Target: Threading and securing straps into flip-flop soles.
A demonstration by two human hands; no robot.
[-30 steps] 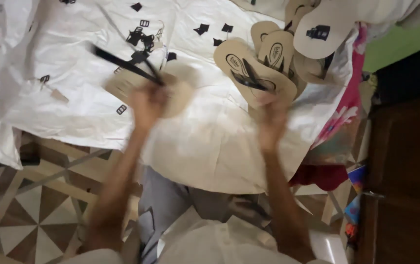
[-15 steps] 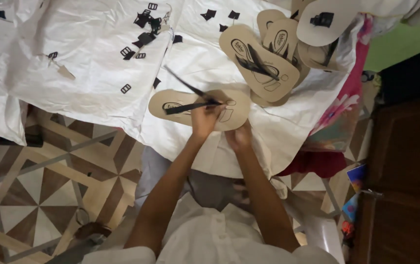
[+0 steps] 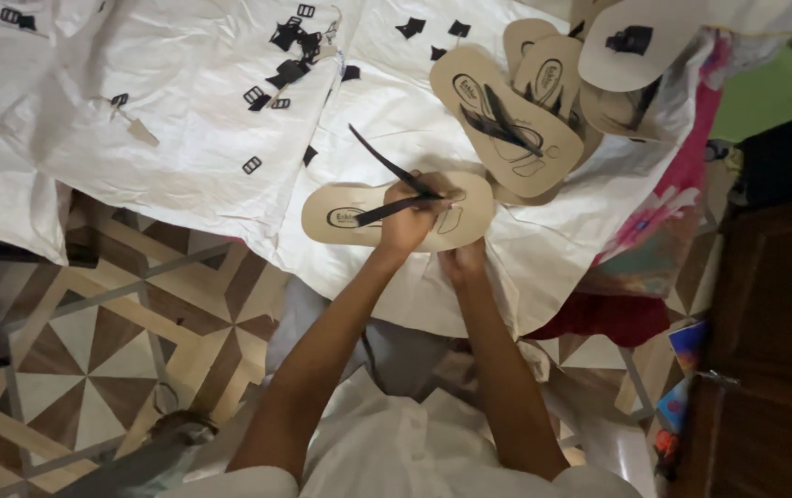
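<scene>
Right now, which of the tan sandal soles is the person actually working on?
The lone sole lying crosswise under both hands, left hand and right hand; the others are piled upper right, untouched.

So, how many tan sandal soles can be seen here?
5 at least. One sole is under the hands; one lies at the pile's front, two behind it, one on top, upside down. More may be hidden beneath.

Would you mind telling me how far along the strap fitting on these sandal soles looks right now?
Done: a pile of tan soles at upper right, the top one already carrying black straps. In hand: the left hand presses a black strap onto the tan sole on the white sheet, the right hand at its near edge. Left: one strap end sticks up loose, and black buckles lie unused.
</scene>
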